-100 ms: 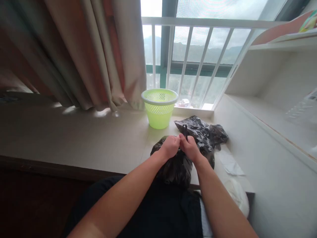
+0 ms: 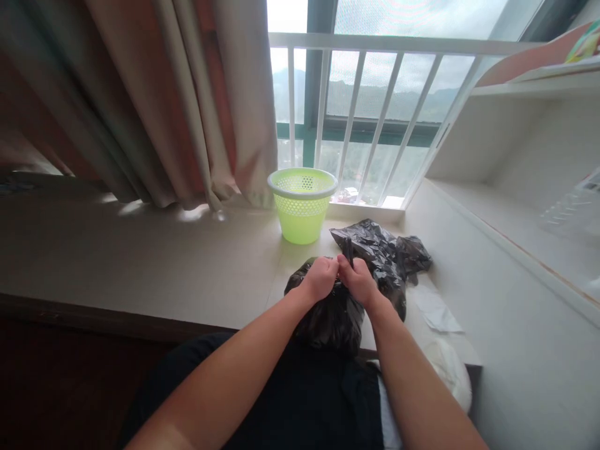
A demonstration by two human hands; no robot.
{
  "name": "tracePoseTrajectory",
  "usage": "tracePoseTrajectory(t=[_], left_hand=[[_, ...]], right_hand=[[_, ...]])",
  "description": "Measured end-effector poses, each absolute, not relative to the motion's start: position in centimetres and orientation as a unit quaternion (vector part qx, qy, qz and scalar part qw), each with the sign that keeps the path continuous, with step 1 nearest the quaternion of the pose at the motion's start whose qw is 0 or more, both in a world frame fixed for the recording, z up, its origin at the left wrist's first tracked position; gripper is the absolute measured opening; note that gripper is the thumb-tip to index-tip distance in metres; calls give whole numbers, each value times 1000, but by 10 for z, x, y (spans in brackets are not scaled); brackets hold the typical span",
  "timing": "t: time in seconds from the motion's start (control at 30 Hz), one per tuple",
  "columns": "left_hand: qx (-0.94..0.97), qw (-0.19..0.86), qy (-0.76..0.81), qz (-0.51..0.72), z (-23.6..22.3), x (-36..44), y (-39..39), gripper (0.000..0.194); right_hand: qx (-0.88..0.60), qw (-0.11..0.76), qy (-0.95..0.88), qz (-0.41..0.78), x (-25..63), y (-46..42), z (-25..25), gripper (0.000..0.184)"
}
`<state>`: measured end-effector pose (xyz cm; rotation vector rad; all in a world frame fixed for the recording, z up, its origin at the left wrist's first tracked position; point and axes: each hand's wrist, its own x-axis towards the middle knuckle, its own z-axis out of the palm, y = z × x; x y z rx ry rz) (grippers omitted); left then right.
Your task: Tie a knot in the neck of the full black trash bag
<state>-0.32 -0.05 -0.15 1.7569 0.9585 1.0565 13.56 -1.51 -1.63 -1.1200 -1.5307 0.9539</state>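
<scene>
A filled black garbage bag sits at the near edge of the ledge, against my lap. My left hand is closed on the gathered top of this bag. Touching it, my right hand is also closed on the bag's top, and a twisted black strip pokes up above its fingers. Both hands and forearms hide part of the bag. Just beyond my right hand lies a second, crumpled black garbage bag, loose on the ledge. A green plastic wastebasket with a grey rim stands upright behind the hands.
The pale ledge runs along a window with a white railing. Long curtains hang at the left. A white shelf unit walls the right side. White paper and a whitish bundle lie beside my right arm.
Both hands have shifted very slightly left while keeping hold of the bag's top. The black strip above my right hand has changed shape a little.
</scene>
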Motion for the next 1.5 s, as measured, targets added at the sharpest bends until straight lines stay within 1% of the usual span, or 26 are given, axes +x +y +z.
tracePoseTrajectory(t=[0.17,0.27,0.4,0.47,0.53,0.63,0.77,0.8,0.9,1.0,1.1,1.2,1.3,1.4,1.5], left_hand=[[669,498,350,427,9,-12,-1,55],[642,519,349,444,18,-15,1,47],[639,488,381,456,22,-19,4,30],[653,459,402,447,22,-22,6,22],[673,428,417,436,23,-26,7,16],[706,388,422,416,29,-33,7,10],[767,306,413,385,40,-44,4,2],[781,281,411,376,41,-47,3,3],[804,228,411,364,42,-55,2,4],[807,204,407,377,38,-60,4,5],[805,191,399,395,32,-63,5,10],[802,192,388,412,30,-63,5,13],[814,178,356,424,29,-62,2,13],[827,133,328,437,26,-59,-2,15],[828,98,327,445,21,-54,-5,17]], right_hand=[[-442,519,-635,364,130,-19,-19,67],[-412,557,-608,387,126,-20,-19,64],[-332,650,-519,444,120,-22,-11,63],[-302,676,-498,451,117,-24,-5,63],[-304,685,-496,439,114,-25,0,61],[-341,681,-502,410,111,-26,1,50],[-318,696,-513,388,108,-24,-7,16],[-311,699,-518,384,108,-24,-9,17],[-355,671,-544,357,111,-21,-13,30],[-454,606,-582,297,114,-21,-12,30],[-509,545,-616,252,116,-22,-9,30],[-521,494,-645,262,117,-23,-7,34],[-529,453,-678,235,116,-22,-6,34],[-524,432,-706,202,115,-22,-7,28],[-493,427,-735,184,113,-24,-8,31]])
